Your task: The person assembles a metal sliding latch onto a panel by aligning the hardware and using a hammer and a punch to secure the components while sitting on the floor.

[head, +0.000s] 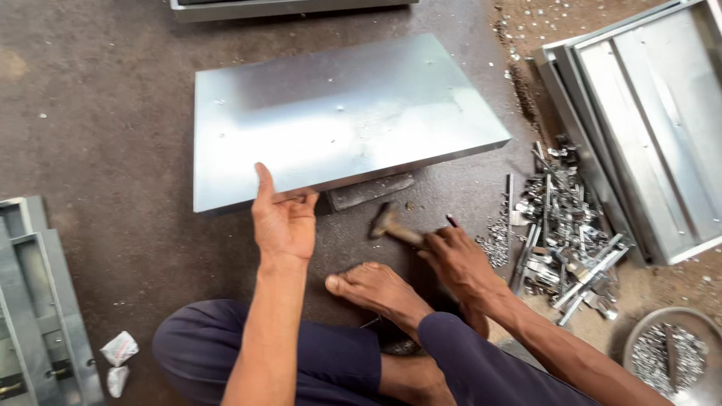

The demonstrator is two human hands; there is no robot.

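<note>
A shiny flat sheet-metal box panel (pixel 338 113) lies on the dark floor in front of me. My left hand (pixel 283 218) grips its near edge, thumb on top and fingers curled under. My right hand (pixel 459 259) holds a hammer (pixel 392 228) by its handle, the head low over the floor just right of a dark flat block (pixel 370 191) under the panel's near edge. My bare foot (pixel 380 289) rests on the floor between my hands.
A heap of small metal brackets and screws (pixel 560 233) lies to the right. Stacked metal panels (pixel 650 120) lean at the far right, more metal frames (pixel 37 301) at the left. A round bowl of small fasteners (pixel 669 353) sits at the bottom right. Crumpled paper (pixel 119 349) lies near my knee.
</note>
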